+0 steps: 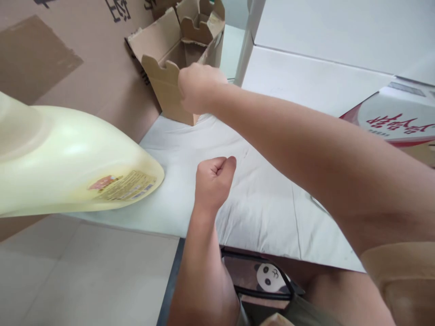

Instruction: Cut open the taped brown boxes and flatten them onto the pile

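Across the middle of the frame, one table [265, 203] bears a wrinkled white cloth. One large carton [98, 68] fills the upper left, marked with black letters partly cut off by the frame edge; one broad patch of brown tape [37, 54] crosses its side. One white surface [340, 27] with thin seams occupies the upper right, and one pale floor [95, 271] the lower left. One pale yellow bottle [74, 154] extends from the left edge, its rounded end toward the centre; one yellowish label [127, 186] lies near that end. At the right edge is one white-and-red box [397, 117] with red writing, partly hidden by the forearm. At upper centre, one small open carton [170, 90], torn along its edges, stands on the cloth just beside the large one. At the bottom centre is one bag [241, 274] with black trim, bearing one panda picture [270, 278].

Two bare hands are present. The right hand [200, 88], its arm entering from the right above one tan sleeve [404, 271], is at the small open carton's near right side; its fingers are curled in, and whether they touch or pinch the cardboard cannot be told. The left hand [215, 181], at centre, forms a fist above the cloth, thumb against the folded fingers; its inside is hidden.
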Available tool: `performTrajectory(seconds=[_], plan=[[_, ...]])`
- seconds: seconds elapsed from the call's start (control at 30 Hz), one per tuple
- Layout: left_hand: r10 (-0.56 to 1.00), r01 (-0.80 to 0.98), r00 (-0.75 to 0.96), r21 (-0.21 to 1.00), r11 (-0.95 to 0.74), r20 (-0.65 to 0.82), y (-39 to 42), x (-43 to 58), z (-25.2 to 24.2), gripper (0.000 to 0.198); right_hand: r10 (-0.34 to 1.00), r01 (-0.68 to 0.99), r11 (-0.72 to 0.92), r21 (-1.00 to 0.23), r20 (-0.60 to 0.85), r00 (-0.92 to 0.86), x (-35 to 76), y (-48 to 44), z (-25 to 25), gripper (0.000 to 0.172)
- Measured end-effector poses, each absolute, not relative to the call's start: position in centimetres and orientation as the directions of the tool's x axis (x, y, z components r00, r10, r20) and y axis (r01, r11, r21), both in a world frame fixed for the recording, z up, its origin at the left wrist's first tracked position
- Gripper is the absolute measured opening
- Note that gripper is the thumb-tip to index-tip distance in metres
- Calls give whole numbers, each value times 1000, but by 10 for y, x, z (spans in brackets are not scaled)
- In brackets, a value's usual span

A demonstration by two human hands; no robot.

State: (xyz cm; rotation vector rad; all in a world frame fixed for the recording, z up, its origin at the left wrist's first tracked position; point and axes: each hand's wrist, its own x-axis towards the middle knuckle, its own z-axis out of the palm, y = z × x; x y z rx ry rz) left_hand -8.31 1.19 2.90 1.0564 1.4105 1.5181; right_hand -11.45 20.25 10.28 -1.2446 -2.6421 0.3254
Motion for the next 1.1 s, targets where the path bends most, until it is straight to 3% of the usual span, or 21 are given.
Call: performTrajectory(seconds=[0.07, 0.13, 0.23, 0.33, 0.4, 0.47, 0.6, 0.77, 0.9, 0.97, 1.1], plan=[[898, 42, -427, 994, -103, 111, 13, -82, 26, 51, 783, 734, 605, -308, 62, -619, -102, 195, 103, 35], [777, 124, -590, 976, -181, 219, 14, -81, 24, 48, 768, 726, 634, -264, 105, -632, -80, 184, 101, 31], [404, 261, -834, 914, -311, 376, 17, -84, 23, 33, 689, 653, 724, -222, 228, -687, -26, 158, 96, 19], [160, 292, -916, 884, -365, 369, 21, -94, 23, 16, 694, 611, 720, -329, 371, -618, 51, 117, 92, 18], [214, 178, -940, 918, -356, 265, 25, -99, 21, 14, 700, 585, 711, -390, 464, -542, 106, 86, 92, 27], [392, 1, -911, 951, -310, 128, 31, -99, 18, 16, 724, 587, 675, -447, 551, -415, 156, 55, 87, 30], [741, -264, -672, 939, -222, -13, 45, -75, 12, 34, 706, 585, 645, -492, 676, -211, 223, 12, 50, 27], [839, -263, -529, 915, -305, 128, 47, -37, 7, 53, 739, 577, 540, -613, 673, 24, 244, -4, -12, 10], [789, -185, -505, 849, -495, 350, 44, -24, -2, 69, 793, 305, 545, -781, 598, 114, 246, -5, -34, 61], [743, -120, -496, 812, -571, 449, 42, -19, -8, 71, 863, 196, 484, -853, 502, 54, 247, -6, -39, 72], [697, 8, -462, 789, -615, 548, 34, -11, -12, 44, 889, 116, 457, -882, 456, -34, 251, -10, -43, 53]])
